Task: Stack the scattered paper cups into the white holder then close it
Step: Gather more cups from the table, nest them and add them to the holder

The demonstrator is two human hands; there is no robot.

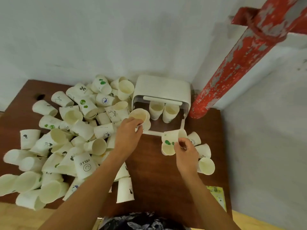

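Head view, left hand (127,131) gripped plain white paper cup (140,116) before open white plastic holder (162,90), right hand (184,149) pinched leaf-printed paper cup (171,140), fingertips hidden.

Brown table (154,165) bears scattered cups (71,135), white holder (162,90).

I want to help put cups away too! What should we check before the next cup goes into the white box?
1. Holder open: ok. The white holder has its clear door down on the table.
2. Room inside: ok. Two cup stacks stand inside, with space left of them.
3. Left hand grips a plain cup at the opening: ok.
4. Right hand holds the green-leaf cup: ok.
5. Cups left to stack: not ok; a pile of cups still lies scattered.
6. Cups undamaged: cannot tell.
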